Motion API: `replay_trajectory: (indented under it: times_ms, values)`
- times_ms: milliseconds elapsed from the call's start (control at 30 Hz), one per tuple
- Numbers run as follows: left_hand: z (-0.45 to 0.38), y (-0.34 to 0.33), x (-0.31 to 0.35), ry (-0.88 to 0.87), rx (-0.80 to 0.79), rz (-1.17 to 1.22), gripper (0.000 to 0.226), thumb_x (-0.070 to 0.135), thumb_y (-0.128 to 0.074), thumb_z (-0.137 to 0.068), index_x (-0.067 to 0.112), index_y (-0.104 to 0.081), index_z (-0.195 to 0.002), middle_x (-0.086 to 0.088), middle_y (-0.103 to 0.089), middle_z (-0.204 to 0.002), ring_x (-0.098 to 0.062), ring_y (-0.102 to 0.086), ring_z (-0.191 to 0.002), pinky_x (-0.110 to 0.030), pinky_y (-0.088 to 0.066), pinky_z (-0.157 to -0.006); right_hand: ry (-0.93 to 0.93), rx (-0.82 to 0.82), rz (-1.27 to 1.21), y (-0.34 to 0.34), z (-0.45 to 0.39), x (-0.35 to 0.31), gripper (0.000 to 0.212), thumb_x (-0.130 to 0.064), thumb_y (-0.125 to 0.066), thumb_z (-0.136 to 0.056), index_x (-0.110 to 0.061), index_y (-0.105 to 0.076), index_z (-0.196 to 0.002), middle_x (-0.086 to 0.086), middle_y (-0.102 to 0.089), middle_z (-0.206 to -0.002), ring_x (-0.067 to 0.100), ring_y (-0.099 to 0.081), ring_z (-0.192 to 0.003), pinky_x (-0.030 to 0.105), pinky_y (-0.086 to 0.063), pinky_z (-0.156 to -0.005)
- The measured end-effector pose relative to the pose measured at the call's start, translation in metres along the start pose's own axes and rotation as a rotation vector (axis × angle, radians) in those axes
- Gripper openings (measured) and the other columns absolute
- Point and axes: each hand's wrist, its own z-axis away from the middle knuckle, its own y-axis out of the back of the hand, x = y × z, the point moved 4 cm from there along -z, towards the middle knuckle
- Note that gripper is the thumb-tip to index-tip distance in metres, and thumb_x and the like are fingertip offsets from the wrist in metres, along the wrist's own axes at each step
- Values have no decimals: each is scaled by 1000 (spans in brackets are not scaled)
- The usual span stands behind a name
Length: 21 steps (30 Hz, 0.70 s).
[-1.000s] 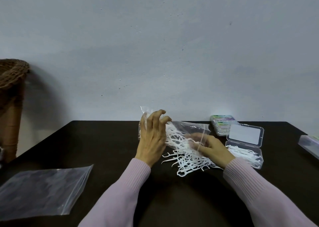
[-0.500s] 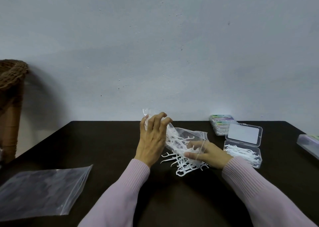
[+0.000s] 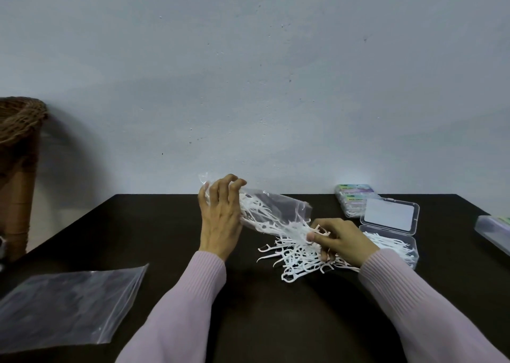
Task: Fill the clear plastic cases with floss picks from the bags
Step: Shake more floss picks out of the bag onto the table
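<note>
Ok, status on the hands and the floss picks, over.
Left hand grips tilted bag. Right hand pinches floss picks at its mouth. Open case part-filled, nothing blocking it.

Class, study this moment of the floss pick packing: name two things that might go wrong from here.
1. The left hand holds the bag tilted while the right hand pulls picks out; more may spill onto the loose pile.
2. That pile lies tangled on the table, so picks may snag on their way to the open case.
</note>
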Motion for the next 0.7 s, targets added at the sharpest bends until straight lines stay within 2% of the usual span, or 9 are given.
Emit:
replay_trajectory:
  times_ms: [100,200,267,333,433,500,633,700]
  values:
    - [0,0,-8,68,3,-12,78,-17,-62,-47,15,-39,-115,-6,-37,-116,-23,-38,-110,-43,-21,-102,-22,38,125,2,-2,7,10,-22,-59,-89,-14,-60,-82,-12,-56,-50,-3,-53,-40,7,-39,-46]
    - [0,1,-11,105,0,-11,79,-16,-65,-48,15,-39,-116,-6,-36,-116,-24,-37,-110,-49,-29,-105,-27,72,280,4,-4,11,13,-20,-60,-88,-14,-63,-100,-8,-60,-76,-3,-53,-59,6,-38,-56]
    - [0,0,-12,115,-10,-4,80,-13,-72,-49,15,-39,-116,-6,-36,-117,-24,-36,-111,-52,-32,-104,-13,79,299,4,-4,13,15,-16,-60,-87,-17,-62,-102,-6,-63,-90,4,-56,-74,12,-41,-66]
    - [1,0,-11,119,-15,6,81,-7,-77,-49,16,-38,-117,-6,-37,-117,-23,-36,-112,-50,-29,-106,27,94,285,3,-3,10,14,-14,-61,-86,-23,-59,-97,-7,-65,-93,6,-60,-84,13,-44,-75]
    - [1,1,-7,140,-19,55,79,-6,-74,-50,17,-38,-117,-5,-36,-117,-24,-35,-110,-49,-35,-99,131,155,188,4,-2,-1,13,-13,-62,-86,-25,-62,-91,-11,-66,-87,0,-60,-81,5,-43,-71]
    - [2,1,-3,139,-26,107,78,-5,-73,-50,17,-38,-117,-4,-36,-118,-24,-35,-109,-50,-41,-93,191,187,60,5,1,-11,15,-13,-63,-86,-27,-64,-88,-14,-67,-85,-2,-62,-79,6,-46,-71]
    - [5,-2,10,51,-57,197,83,3,-82,-48,14,-39,-118,-4,-37,-118,-23,-36,-109,-47,-43,-92,259,214,-73,1,5,-21,31,-6,-63,-84,-34,-62,-96,-10,-68,-98,1,-64,-90,9,-49,-76]
    - [6,-3,16,-15,-87,238,85,16,-86,-51,15,-38,-120,-3,-37,-120,-21,-37,-111,-45,-43,-93,277,208,-107,-1,5,-23,39,-8,-67,-81,-39,-57,-102,-9,-65,-105,-1,-62,-97,8,-48,-79]
